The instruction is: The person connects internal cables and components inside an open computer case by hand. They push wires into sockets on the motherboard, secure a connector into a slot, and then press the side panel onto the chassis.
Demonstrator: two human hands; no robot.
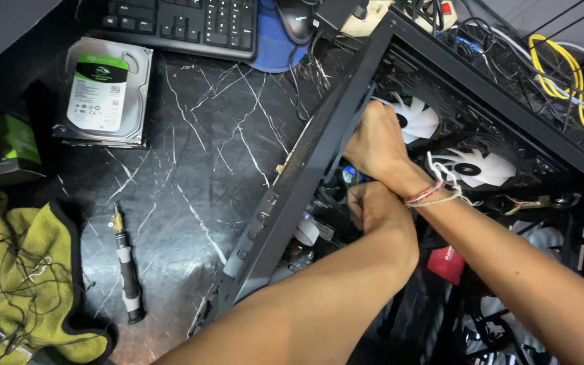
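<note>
- Both my hands are inside the open computer case (pixel 319 155), which lies on the black marble-patterned table (pixel 197 135).
- My right hand (pixel 373 145), with threads tied at the wrist, reaches in just beside the upper white fan (pixel 417 122); its fingers curl down behind the case's frame, so I cannot tell what they grasp.
- My left hand (pixel 373 206) sits right under the right wrist, touching it, clenched into a loose fist over the board parts; whatever it pinches is hidden.
- The dark side frame of the case runs slantwise in front of both hands and blocks my view of the fingertips.
- A second white fan (pixel 474 167) lies just past my right wrist; yellow cables (pixel 562 67) loop beyond the case's far edge.
- On the table to the left: a screwdriver (pixel 127 270), a hard drive (pixel 106 91), a yellow-green cloth (pixel 15 270) strewn with thin wires.
- A keyboard (pixel 184 23) and mouse (pixel 297 17) lie at the far edge.
</note>
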